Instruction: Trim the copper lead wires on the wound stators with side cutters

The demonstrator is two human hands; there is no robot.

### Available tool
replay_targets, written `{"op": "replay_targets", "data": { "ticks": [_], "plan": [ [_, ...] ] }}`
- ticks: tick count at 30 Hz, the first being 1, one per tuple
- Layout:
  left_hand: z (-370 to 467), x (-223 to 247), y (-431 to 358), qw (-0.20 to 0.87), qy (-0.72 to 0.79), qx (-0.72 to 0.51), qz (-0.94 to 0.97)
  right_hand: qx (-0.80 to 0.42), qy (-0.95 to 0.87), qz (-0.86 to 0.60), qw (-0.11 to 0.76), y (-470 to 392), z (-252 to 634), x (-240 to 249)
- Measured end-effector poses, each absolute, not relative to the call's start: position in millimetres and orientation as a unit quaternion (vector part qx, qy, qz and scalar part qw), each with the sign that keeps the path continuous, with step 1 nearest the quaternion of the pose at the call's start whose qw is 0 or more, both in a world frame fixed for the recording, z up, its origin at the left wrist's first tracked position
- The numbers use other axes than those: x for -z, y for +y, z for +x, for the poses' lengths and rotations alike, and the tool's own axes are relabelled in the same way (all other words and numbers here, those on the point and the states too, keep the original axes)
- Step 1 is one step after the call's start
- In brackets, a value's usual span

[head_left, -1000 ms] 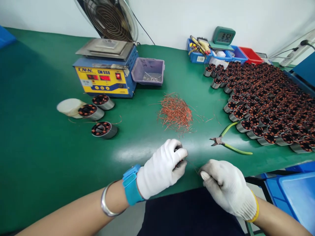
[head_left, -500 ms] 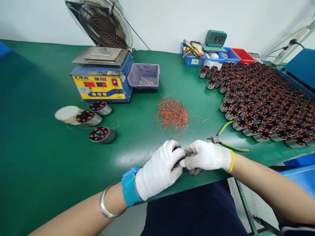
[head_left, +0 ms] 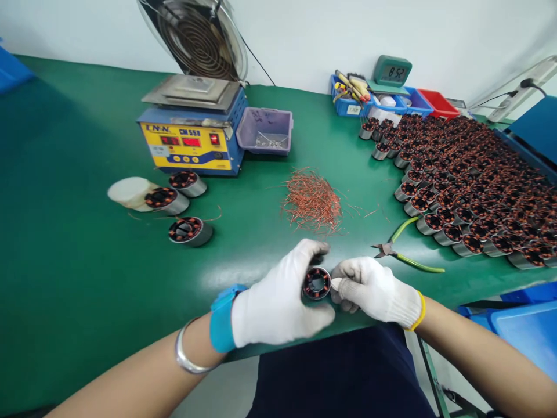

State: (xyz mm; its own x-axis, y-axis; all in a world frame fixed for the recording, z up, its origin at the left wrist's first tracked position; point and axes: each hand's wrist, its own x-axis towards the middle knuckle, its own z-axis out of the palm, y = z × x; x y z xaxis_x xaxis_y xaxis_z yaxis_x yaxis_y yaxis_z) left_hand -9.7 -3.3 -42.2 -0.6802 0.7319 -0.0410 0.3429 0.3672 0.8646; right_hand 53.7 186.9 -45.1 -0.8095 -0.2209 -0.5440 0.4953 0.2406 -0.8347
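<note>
My left hand (head_left: 278,299), in a white glove with a blue wrist strap, grips a small round motor stator (head_left: 316,283) with copper windings, its open face turned toward me. My right hand (head_left: 374,288), also gloved, touches the stator's right side with its fingertips. Both hands hover over the near edge of the green bench (head_left: 87,261). Green-handled cutters (head_left: 398,255) lie on the bench just right of my right hand. A pile of cut copper wire ends (head_left: 311,200) lies beyond the hands.
A blue and yellow solder pot (head_left: 191,130) with a fan (head_left: 198,35) stands at the back left, a purple tray (head_left: 264,130) beside it. Three stators (head_left: 189,229) and a white lid (head_left: 128,191) lie left. Several rows of stators (head_left: 470,180) fill the right side. Tool bins (head_left: 352,96) and clock (head_left: 393,71) sit behind.
My right hand came up from the bench edge to meet my left. The left hand turned the stator so its open face now shows.
</note>
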Motion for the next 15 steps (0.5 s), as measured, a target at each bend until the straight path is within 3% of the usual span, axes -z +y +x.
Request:
{"op": "replay_targets", "data": {
  "ticks": [3,6,8,12,15],
  "plan": [
    [-26,36,-9,0.330,0.738,-0.531,0.253,0.638,0.724,0.083,0.249,191,65,47],
    [-32,27,-10,0.503,0.696,-0.467,0.210,0.672,0.708,0.070,0.204,193,74,46],
    [-28,25,-7,0.541,0.690,-0.445,0.182,0.693,0.689,0.072,0.198,192,79,46],
    [-12,29,-7,0.408,0.697,-0.547,0.221,0.754,0.616,0.090,0.209,190,82,49],
    [1,33,-19,0.209,0.749,-0.500,0.381,0.791,0.563,0.108,0.216,190,82,55]
  ]
}}
